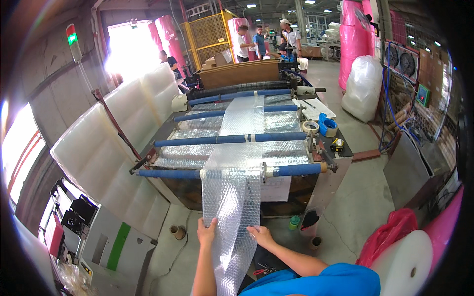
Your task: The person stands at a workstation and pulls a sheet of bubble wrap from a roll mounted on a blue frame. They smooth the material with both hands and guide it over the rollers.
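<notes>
A long strip of clear bubble wrap (232, 197) runs over the machine's blue rollers and hangs down from the nearest blue roller (170, 173) toward me. My left hand (207, 232) grips its left edge, thumb on top. On the opposite edge my right hand (260, 237) pinches the film between thumb and fingers. Between my hands the strip is creased and shiny, and its lower end passes out of view at the bottom. Farther up, the film lies flat across a second blue roller (197, 140).
Tape rolls (327, 129) and a yellow-black tape measure (337, 144) lie on the machine's right side. Scissors (264, 270) with red handles lie low in front of me. A white foam roll (407, 264) stands at right, a grey cabinet (116, 246) at left. Several people stand far back.
</notes>
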### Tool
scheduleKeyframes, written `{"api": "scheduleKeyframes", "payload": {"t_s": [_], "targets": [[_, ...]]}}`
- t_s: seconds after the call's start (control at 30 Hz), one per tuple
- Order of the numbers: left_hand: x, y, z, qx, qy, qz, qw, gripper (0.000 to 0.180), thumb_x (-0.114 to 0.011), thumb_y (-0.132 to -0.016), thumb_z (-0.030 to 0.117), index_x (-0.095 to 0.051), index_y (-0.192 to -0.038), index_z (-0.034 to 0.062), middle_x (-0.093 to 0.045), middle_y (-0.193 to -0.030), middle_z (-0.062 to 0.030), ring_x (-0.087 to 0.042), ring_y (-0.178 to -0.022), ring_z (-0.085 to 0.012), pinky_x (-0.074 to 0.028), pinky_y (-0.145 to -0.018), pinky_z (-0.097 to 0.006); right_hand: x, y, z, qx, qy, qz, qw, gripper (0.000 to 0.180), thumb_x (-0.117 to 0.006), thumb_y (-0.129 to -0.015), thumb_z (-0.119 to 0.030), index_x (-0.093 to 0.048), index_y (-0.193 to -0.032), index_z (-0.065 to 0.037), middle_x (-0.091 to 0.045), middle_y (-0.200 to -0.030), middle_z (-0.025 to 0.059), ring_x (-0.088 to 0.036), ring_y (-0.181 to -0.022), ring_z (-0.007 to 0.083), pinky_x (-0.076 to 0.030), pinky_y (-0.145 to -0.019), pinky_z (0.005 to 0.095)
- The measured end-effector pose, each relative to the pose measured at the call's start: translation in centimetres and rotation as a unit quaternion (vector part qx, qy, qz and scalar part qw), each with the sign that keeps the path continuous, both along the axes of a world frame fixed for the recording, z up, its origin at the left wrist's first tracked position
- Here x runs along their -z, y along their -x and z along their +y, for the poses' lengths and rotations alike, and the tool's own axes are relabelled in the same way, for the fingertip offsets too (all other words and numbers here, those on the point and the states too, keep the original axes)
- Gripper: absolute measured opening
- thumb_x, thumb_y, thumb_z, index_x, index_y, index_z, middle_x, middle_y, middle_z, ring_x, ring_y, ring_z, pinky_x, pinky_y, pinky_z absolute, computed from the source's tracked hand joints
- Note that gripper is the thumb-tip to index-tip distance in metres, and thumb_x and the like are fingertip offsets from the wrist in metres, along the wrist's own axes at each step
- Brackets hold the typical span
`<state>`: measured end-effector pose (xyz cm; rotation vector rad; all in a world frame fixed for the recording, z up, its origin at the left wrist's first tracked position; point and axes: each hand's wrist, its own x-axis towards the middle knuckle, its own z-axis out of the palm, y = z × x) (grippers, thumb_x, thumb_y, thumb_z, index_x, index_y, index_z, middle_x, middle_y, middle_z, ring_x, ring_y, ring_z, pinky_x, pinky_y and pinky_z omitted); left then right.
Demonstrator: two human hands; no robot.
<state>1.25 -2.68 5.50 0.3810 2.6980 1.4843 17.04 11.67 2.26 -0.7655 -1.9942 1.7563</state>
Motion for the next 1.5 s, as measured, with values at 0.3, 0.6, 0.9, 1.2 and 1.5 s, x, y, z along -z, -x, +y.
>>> {"api": "scheduleKeyframes", "payload": {"t_s": [0.3, 0.6, 0.9, 1.2, 1.5], "targets": [[-8.7, 1.0, -3.4, 0.021, -0.029, 0.032, 0.999, 0.033, -0.056, -0.076, 0.028, -0.051, -0.065, -0.0030, -0.049, -0.053, -0.0088, -0.044, -0.050, -0.0125, -0.036, -0.049, -0.030, -8.5, -2.6, -4.0, -0.022, 0.140, 0.115, 0.983, 0.032, -0.049, -0.084, -0.030, -0.053, -0.070, -0.002, -0.051, -0.061, 0.0008, -0.046, -0.053, 0.0064, -0.038, -0.049, 0.0224], [4.8, 3.3, 2.7, 0.026, -0.072, -0.053, 0.996, 0.037, -0.045, -0.083, 0.035, -0.050, -0.075, -0.0008, -0.054, -0.063, -0.0112, -0.049, -0.059, -0.0204, -0.039, -0.056, -0.034, 4.0, 0.5, 1.3, 0.022, 0.042, 0.051, 0.998, 0.040, -0.043, -0.084, -0.039, -0.051, -0.069, -0.003, -0.049, -0.059, 0.0022, -0.046, -0.052, 0.0080, -0.038, -0.048, 0.0223], [3.8, 0.9, 3.3, -0.076, -0.083, 0.051, 0.992, 0.027, -0.042, -0.085, 0.031, -0.046, -0.085, 0.0044, -0.052, -0.064, -0.0184, -0.051, -0.059, -0.0342, -0.039, -0.056, -0.041, 4.7, 1.3, 1.3, 0.059, -0.039, 0.039, 0.997, 0.043, -0.043, -0.084, -0.040, -0.052, -0.070, 0.000, -0.051, -0.055, 0.0039, -0.048, -0.050, 0.0109, -0.039, -0.048, 0.0259], [0.5, 1.2, -1.6, -0.022, -0.268, -0.082, 0.960, 0.030, -0.045, -0.086, 0.026, -0.050, -0.067, 0.0024, -0.046, -0.060, 0.0042, -0.039, -0.056, -0.0043, -0.033, -0.052, -0.020, -2.7, -2.9, -1.7, -0.022, -0.054, 0.097, 0.994, 0.039, -0.047, -0.084, -0.030, -0.050, -0.060, 0.000, -0.048, -0.051, 0.0020, -0.046, -0.045, 0.0080, -0.037, -0.042, 0.0226], [2.0, 1.8, -0.8, -0.011, -0.135, -0.045, 0.990, 0.033, -0.040, -0.086, 0.031, -0.047, -0.070, 0.0034, -0.050, -0.059, -0.0055, -0.046, -0.055, -0.0178, -0.036, -0.051, -0.030, -0.7, -2.2, -2.1, 0.040, -0.038, 0.070, 0.996, 0.040, -0.047, -0.084, -0.034, -0.050, -0.061, -0.001, -0.048, -0.051, 0.0011, -0.045, -0.047, 0.0065, -0.037, -0.044, 0.0218]]}}
